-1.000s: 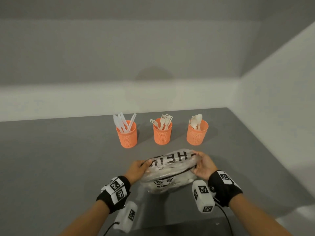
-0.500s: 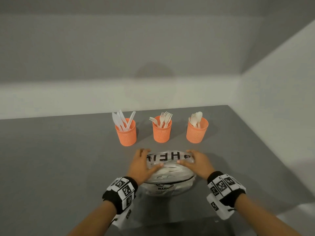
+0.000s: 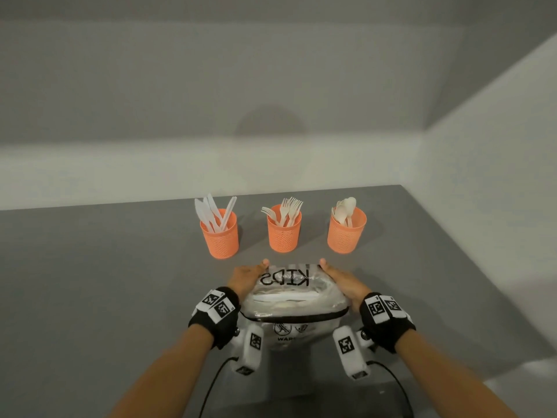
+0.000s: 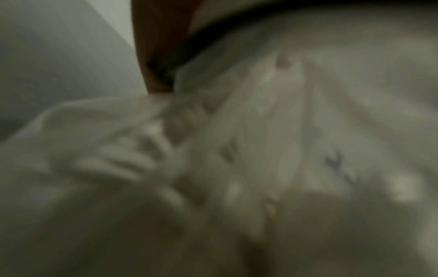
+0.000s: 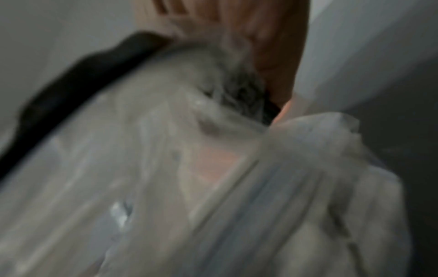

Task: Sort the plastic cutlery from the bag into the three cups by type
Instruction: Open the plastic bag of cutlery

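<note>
A clear plastic bag (image 3: 289, 297) with black lettering and a dark zip line lies near the front of the grey table (image 3: 120, 282); white cutlery shows through it. My left hand (image 3: 245, 277) holds its left end and my right hand (image 3: 342, 279) its right end, thumbs on the far top edge. Behind it stand three orange mesh cups: the knife cup (image 3: 220, 236), the fork cup (image 3: 284, 235) and the spoon cup (image 3: 346, 233). Both wrist views are blurred and filled by the bag (image 4: 284, 150) (image 5: 166, 168), with a finger of each hand against it.
A white wall (image 3: 482, 206) borders the table on the right and a pale ledge runs behind the cups. Bare grey tabletop stretches to the left of the cups and the bag. Wrist-camera cables hang near the front edge.
The bag has been turned over between the hands, so different lettering faces up. Both hands shifted from lying on top of it to holding its ends.
</note>
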`<action>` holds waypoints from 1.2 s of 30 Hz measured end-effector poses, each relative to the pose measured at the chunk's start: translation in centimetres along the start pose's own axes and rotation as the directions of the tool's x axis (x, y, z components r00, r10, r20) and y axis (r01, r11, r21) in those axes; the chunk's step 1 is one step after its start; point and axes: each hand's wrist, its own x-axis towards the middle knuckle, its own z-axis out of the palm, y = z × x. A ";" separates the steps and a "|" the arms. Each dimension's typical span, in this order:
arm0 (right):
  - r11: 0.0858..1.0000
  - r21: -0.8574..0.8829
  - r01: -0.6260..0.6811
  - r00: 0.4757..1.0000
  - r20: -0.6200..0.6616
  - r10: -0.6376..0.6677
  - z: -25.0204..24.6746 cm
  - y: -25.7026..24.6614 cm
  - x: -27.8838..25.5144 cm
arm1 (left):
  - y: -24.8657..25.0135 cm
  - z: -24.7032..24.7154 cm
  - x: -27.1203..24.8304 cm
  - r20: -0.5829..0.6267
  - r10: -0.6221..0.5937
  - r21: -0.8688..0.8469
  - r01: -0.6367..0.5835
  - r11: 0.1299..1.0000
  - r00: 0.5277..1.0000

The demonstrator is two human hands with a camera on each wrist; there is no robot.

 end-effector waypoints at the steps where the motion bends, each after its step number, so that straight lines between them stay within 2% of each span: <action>1: 0.997 0.072 -0.001 1.000 -0.028 0.003 0.0 0.0 0.3 | 0.2 0.1 0.5 -0.022 0.000 -0.010 0.000 1.000 1.000; 3: 1.000 0.011 0.018 0.994 -0.112 -0.016 -0.1 0.6 1.2 | -0.2 0.2 1.4 -0.095 0.009 0.038 -0.005 0.999 0.995; 5: 0.986 -0.152 0.067 0.982 -0.165 -0.093 0.1 1.8 1.8 | -1.1 0.2 1.9 -0.166 0.053 0.213 -0.016 0.977 0.985; 7: 0.946 -0.301 0.119 0.974 -0.148 -0.169 0.2 2.5 2.1 | -1.6 0.0 1.7 -0.158 0.156 0.420 -0.076 0.904 0.975; 8: 0.891 -0.418 0.177 0.960 -0.124 -0.249 0.0 2.4 1.8 | -1.6 -0.3 1.5 -0.150 0.235 0.472 -0.139 0.871 0.960; 9: 0.793 -0.549 0.263 0.924 -0.095 -0.372 -0.4 2.1 1.4 | -1.3 -0.7 0.9 -0.141 0.328 0.500 -0.219 0.838 0.934; 10: 0.653 -0.659 0.373 0.859 -0.022 -0.512 -0.8 1.7 0.8 | -0.6 -1.2 0.1 -0.122 0.443 0.518 -0.324 0.792 0.888; 11: 0.487 -0.726 0.486 0.778 0.106 -0.619 -1.2 1.2 0.0 | -0.1 -1.7 -0.8 -0.069 0.568 0.535 -0.449 0.715 0.820; 12: 0.309 -0.752 0.582 0.700 0.271 -0.660 -1.3 0.6 -1.0 | 0.4 -2.3 -1.8 0.041 0.656 0.550 -0.565 0.615 0.754; 13: 0.156 -0.744 0.650 0.643 0.429 -0.635 -1.2 0.1 -2.0 | 0.8 -2.7 -2.9 0.200 0.684 0.551 -0.658 0.514 0.702; 14: 0.053 -0.712 0.700 0.609 0.557 -0.565 -1.1 -0.2 -2.9 | 0.9 -3.0 -4.0 0.364 0.643 0.555 -0.711 0.432 0.674; 15: -0.012 -0.688 0.726 0.603 0.644 -0.471 -0.8 -0.3 -3.4 | 0.8 -3.1 -4.8 0.506 0.551 0.578 -0.735 0.355 0.664; 17: -0.078 -0.683 0.727 0.643 0.716 -0.274 0.0 0.3 -3.5 | 0.2 -3.1 -5.2 0.669 0.349 0.646 -0.745 0.164 0.657; 18: -0.112 -0.700 0.705 0.674 0.711 -0.198 0.3 0.6 -3.3 | 0.0 -3.0 -5.2 0.687 0.257 0.685 -0.724 0.083 0.679; 20: -0.204 -0.734 0.648 0.732 0.674 -0.101 0.9 1.0 -2.7 | -0.5 -2.6 -4.8 0.666 0.115 0.743 -0.669 -0.012 0.737; 22: -0.312 -0.738 0.598 0.756 0.649 -0.085 1.1 1.0 -2.2 | -0.6 -2.4 -4.4 0.683 0.100 0.730 -0.674 -0.113 0.723; 24: -0.349 -0.749 0.564 0.756 0.638 -0.147 1.0 0.9 -1.9 | -0.6 -2.8 -4.4 0.680 0.158 0.733 -0.662 -0.156 0.716; 25: -0.380 -0.751 0.540 0.721 0.646 -0.253 0.7 1.1 -1.4 | -0.7 -3.1 -4.1 0.667 0.228 0.743 -0.658 -0.125 0.709; 26: -0.389 -0.773 0.500 0.706 0.625 -0.333 0.3 1.4 -1.0 | -0.6 -3.4 -4.2 0.637 0.317 0.760 -0.640 -0.110 0.703; 28: -0.331 -0.840 0.431 0.670 0.543 -0.506 0.0 1.6 -0.6 | -0.9 -3.5 -4.1 0.611 0.457 0.778 -0.597 -0.197 0.646; 29: -0.295 -0.865 0.405 0.643 0.499 -0.580 -0.1 1.8 -0.4 | -1.6 -3.2 -3.6 0.624 0.529 0.764 -0.591 -0.260 0.575; 30: -0.261 -0.889 0.375 0.618 0.450 -0.645 -0.1 2.0 -0.2 | -1.6 -3.0 -3.6 0.598 0.580 0.776 -0.580 -0.247 0.553; 31: -0.239 -0.901 0.361 0.589 0.419 -0.691 0.0 2.1 0.0 | -1.8 -2.7 -3.3 0.579 0.650 0.778 -0.571 -0.261 0.492; 33: -0.165 -0.926 0.339 0.612 0.350 -0.709 0.0 2.1 0.2 | -1.6 -2.1 -3.2 0.521 0.715 0.805 -0.546 -0.232 0.465; 35: -0.109 -0.940 0.324 0.668 0.309 -0.677 -0.2 2.6 0.4 | -2.3 -1.9 -2.8 0.478 0.709 0.828 -0.535 -0.167 0.518; 36: -0.055 -0.938 0.342 0.709 0.296 -0.640 -0.5 3.1 0.2 | -3.0 -1.9 -2.9 0.461 0.675 0.830 -0.550 -0.098 0.576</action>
